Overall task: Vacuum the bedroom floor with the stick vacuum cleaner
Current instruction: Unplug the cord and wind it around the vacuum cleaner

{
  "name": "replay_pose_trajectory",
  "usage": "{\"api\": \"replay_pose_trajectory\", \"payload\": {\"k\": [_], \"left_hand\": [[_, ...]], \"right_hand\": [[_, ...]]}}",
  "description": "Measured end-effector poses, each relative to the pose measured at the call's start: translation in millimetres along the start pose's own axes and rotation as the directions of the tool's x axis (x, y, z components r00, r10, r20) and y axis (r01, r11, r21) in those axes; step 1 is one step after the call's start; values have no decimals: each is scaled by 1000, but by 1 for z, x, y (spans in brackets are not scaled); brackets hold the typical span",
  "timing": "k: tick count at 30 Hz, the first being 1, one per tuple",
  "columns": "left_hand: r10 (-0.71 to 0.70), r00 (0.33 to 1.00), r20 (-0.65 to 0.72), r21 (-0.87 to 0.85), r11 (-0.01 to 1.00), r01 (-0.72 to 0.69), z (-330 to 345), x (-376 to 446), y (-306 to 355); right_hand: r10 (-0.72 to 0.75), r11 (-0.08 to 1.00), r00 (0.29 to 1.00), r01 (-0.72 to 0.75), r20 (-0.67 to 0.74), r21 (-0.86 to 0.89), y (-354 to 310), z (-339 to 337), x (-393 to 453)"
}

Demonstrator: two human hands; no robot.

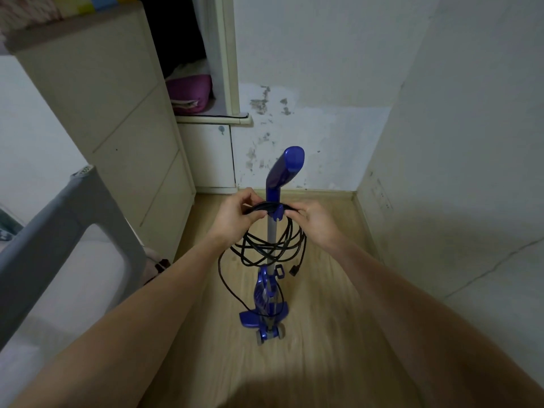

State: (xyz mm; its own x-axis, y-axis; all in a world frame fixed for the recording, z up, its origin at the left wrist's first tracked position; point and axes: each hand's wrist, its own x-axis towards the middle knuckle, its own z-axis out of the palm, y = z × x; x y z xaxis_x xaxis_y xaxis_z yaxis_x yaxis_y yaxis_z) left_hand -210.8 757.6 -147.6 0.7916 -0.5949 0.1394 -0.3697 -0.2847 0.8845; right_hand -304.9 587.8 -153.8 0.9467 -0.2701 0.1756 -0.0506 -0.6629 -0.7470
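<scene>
A blue stick vacuum cleaner (272, 295) stands upright on the wooden floor (323, 319), its blue handle (287, 169) pointing up at the centre. A black power cord (265, 245) hangs in loops from a hook on the grey shaft, with its plug (295, 270) dangling at the right. My left hand (235, 216) grips the cord bundle at the hook from the left. My right hand (316, 220) pinches the same bundle from the right.
A beige drawer cabinet (117, 119) stands at the left, with a grey bed rail (64, 219) and mattress in front of it. White walls (441, 142) close the corner behind and to the right. A wardrobe opening holds a purple bundle (190, 92).
</scene>
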Motion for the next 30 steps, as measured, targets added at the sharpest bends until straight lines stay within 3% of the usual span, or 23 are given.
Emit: {"api": "replay_pose_trajectory", "payload": {"k": [3,7,9,11,13,15,17,21,26,30], "left_hand": [[56,996,-75,39,998,-53,10,-8,-2],[37,999,-30,48,998,-35,12,-7,1],[-43,999,-7,10,999,43,4,-7,6],[-107,994,5,-25,994,107,-9,-9,15],[-108,993,49,-24,994,109,-23,-8,30],[-107,988,110,-17,994,109,-36,-5,49],[-108,976,191,16,994,107,-46,-1,69],[-137,932,335,116,988,103,-52,4,87],[-129,911,393,179,982,62,-53,16,78],[-127,890,438,201,979,41,-46,38,79]], "right_hand": [[-31,985,999,28,-18,-172,10,11,-9],[74,979,996,-83,-58,-184,6,16,-20],[148,988,973,-152,-178,-8,-9,9,-32],[264,941,922,-183,-283,284,-35,-3,-45],[366,843,884,-183,-291,505,-63,-15,-53],[449,752,861,-220,-238,622,-89,-23,-55],[489,724,848,-262,-207,638,-115,-25,-50],[538,718,795,-259,-280,646,-143,-19,-28],[626,634,719,-243,-302,734,-140,-18,-13],[634,568,730,-214,-257,794,-121,-38,-5]]}}
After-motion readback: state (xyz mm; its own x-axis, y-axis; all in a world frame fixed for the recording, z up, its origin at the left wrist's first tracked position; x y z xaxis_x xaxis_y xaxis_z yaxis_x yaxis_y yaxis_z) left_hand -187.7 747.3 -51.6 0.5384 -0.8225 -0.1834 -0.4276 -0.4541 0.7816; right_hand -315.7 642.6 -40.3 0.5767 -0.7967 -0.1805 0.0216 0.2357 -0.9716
